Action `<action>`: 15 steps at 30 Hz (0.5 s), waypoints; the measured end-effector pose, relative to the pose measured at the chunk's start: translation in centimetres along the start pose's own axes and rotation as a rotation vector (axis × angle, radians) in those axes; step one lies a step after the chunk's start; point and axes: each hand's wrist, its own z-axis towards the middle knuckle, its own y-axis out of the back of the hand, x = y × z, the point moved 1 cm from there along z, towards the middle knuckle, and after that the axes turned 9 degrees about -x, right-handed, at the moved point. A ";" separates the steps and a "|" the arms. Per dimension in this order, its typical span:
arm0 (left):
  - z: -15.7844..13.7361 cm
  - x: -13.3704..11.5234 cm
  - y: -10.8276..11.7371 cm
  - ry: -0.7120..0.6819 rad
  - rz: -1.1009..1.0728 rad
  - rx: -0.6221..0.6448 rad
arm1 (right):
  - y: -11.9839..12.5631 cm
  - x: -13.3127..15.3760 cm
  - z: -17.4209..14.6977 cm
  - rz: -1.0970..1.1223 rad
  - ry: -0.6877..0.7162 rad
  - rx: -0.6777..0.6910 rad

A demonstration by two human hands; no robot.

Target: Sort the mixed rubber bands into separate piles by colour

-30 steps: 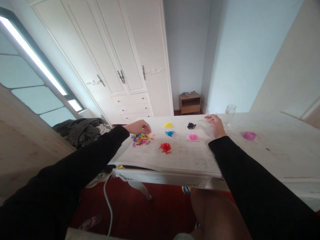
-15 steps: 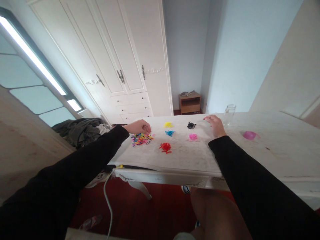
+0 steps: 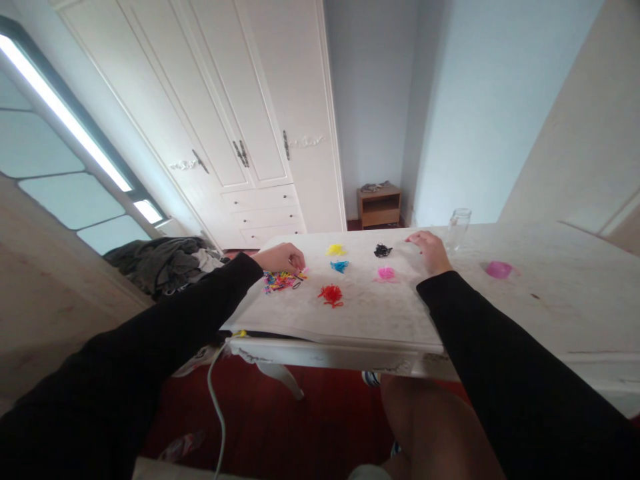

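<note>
My left hand point(image 3: 286, 256) is at the far edge of a mixed heap of small coloured rubber bands point(image 3: 281, 281). Its thumb and fingers pinch at a pink rubber band point(image 3: 303, 272) by the heap's right side. My right hand point(image 3: 430, 251) rests on the table, fingers loosely stretched and apart, with nothing seen in it. Between the hands lie single-colour piles of rubber bands: yellow point(image 3: 336, 249), blue point(image 3: 339, 266), red point(image 3: 331, 295), black point(image 3: 383, 250) and pink point(image 3: 386, 273). The black and pink piles are nearest my right hand.
A clear glass jar point(image 3: 459, 228) stands just beyond my right hand on the white table point(image 3: 370, 320). Farther right lies a pink-purple round item point(image 3: 499, 269). A white cable point(image 3: 216, 393) hangs at the table's front left. Dark clothes point(image 3: 155, 263) are heaped at left.
My left hand has shifted slightly right, and its fingertips have come down to the pink band at the heap's edge. My right hand stays nearly still.
</note>
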 end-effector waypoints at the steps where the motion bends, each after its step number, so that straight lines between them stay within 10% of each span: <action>1: 0.0 0.0 -0.1 0.000 0.010 0.004 | 0.0 0.0 0.0 0.000 0.001 -0.001; 15: 0.9 -1.0 0.5 -0.027 -0.168 -0.108 | -0.1 0.1 0.0 -0.007 0.014 0.020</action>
